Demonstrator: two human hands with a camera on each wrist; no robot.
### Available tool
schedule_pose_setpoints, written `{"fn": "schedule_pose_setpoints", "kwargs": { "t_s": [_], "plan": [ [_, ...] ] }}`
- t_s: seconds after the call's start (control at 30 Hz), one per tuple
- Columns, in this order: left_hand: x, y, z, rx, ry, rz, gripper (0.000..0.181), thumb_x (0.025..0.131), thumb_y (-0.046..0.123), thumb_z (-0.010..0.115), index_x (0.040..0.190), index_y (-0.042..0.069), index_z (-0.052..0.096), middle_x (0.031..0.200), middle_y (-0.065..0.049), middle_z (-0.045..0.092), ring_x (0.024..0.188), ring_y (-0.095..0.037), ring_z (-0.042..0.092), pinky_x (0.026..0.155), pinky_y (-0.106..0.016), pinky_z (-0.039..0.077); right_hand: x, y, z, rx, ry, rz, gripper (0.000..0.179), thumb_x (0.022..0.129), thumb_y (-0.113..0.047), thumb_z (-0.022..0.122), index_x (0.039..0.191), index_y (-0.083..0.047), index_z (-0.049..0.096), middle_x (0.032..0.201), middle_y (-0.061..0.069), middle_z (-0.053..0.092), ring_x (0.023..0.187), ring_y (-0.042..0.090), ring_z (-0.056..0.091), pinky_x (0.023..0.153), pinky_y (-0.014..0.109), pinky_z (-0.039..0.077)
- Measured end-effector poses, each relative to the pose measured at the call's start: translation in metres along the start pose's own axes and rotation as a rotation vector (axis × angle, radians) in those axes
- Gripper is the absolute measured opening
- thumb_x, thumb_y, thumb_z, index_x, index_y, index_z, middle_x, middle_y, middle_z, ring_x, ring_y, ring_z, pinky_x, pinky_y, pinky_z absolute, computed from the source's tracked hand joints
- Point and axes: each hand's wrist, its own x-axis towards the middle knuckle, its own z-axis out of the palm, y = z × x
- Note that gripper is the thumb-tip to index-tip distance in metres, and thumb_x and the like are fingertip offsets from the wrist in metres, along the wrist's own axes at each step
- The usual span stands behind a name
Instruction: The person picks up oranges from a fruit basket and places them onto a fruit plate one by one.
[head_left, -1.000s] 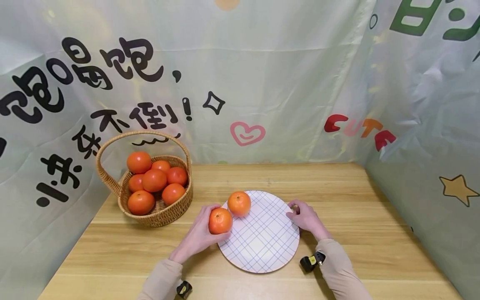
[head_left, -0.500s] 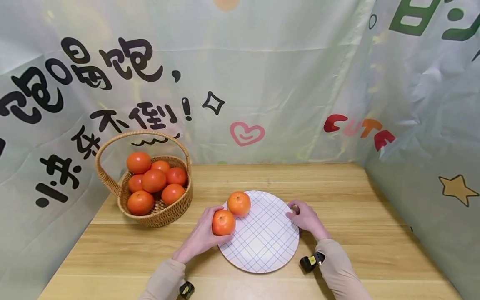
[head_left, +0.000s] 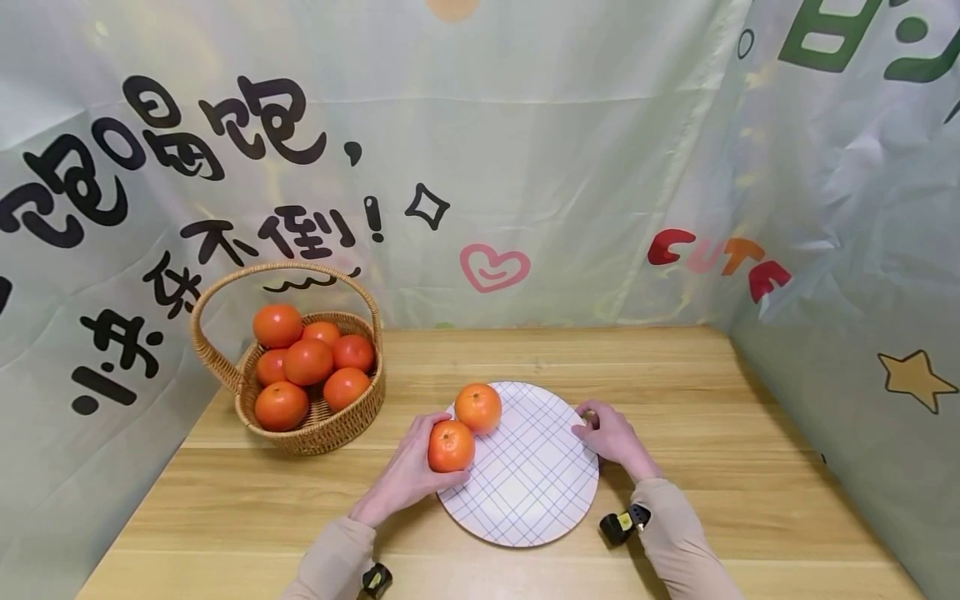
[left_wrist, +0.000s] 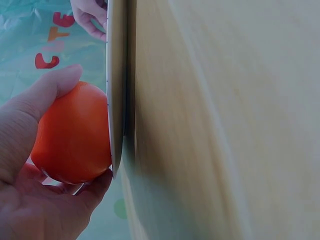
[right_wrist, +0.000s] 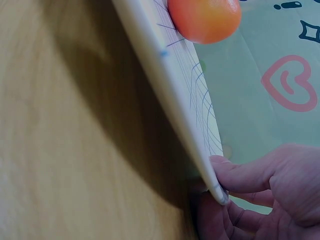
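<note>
My left hand (head_left: 408,471) grips an orange (head_left: 451,447) at the left edge of a round white plate (head_left: 528,492) with a blue crossed-line pattern. In the left wrist view the thumb and fingers curl round this orange (left_wrist: 75,135), which sits against the plate's face. Just behind it on the plate, a second orange (head_left: 478,407) rests near the far left rim. On the opposite side my right hand (head_left: 611,433) pinches the plate's rim. The right wrist view shows the thumb on top and the fingers (right_wrist: 215,217) under the edge.
A wicker basket (head_left: 330,433) with a tall handle stands at the back left, holding several more oranges (head_left: 308,361). Everything stands on a wooden table (head_left: 675,375), with a printed cloth (head_left: 585,167) behind and at both sides.
The left hand has moved slightly right with its orange, bringing it further over the plate and close against the other orange. The right hand and the plate have stayed in place.
</note>
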Motion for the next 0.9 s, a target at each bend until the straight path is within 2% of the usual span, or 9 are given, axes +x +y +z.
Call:
{"fn": "schedule_pose_setpoints", "kwargs": {
  "t_s": [0.33, 0.9],
  "plan": [
    [0.0008, 0.0009, 0.0019, -0.004, -0.006, 0.002, 0.086, 0.072, 0.029, 0.090, 0.142, 0.008, 0.044, 0.131, -0.010, 0.052, 0.115, -0.023, 0.057, 0.100, -0.047, 0.051, -0.0013, 0.0000, 0.0009, 0.011, -0.001, 0.011, 0.030, 0.095, -0.012, 0.064, 0.122, 0.001, 0.058, 0.084, 0.009, 0.053, 0.069, 0.020, 0.053, 0.054, 0.031, 0.047],
    [0.0016, 0.0047, 0.0037, -0.009, -0.015, 0.017, 0.083, 0.070, 0.024, 0.091, 0.138, 0.007, 0.047, 0.129, -0.012, 0.052, 0.114, -0.024, 0.057, 0.099, -0.048, 0.050, -0.0014, 0.0000, 0.0010, -0.002, 0.003, 0.004, 0.031, 0.095, -0.012, 0.063, 0.121, 0.002, 0.058, 0.084, 0.009, 0.053, 0.070, 0.020, 0.052, 0.057, 0.030, 0.044]
  ]
}}
